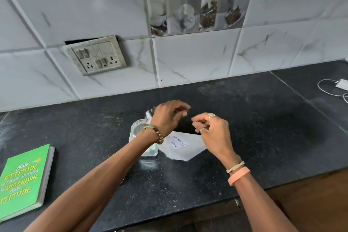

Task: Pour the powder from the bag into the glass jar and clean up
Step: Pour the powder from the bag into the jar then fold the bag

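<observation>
A clear glass jar (138, 133) stands open-topped on the black counter (263, 137), partly hidden by my left forearm. Right beside it is a plastic bag (181, 149) of white powder with a handwritten paper label. My left hand (168, 117) hovers above the jar and the bag's left side, its fingers loosely curled with nothing visible in them. My right hand (211, 131) is over the bag's upper right corner, fingertips pinched together at the bag's top edge. A scrap of clear plastic (148, 115) shows behind my left wrist.
A green book (22, 179) lies at the counter's left front. A white charger with its cable (337, 86) sits at the far right. A switch and socket plate (95, 55) is set into the tiled wall behind. The counter's front edge runs below my forearms.
</observation>
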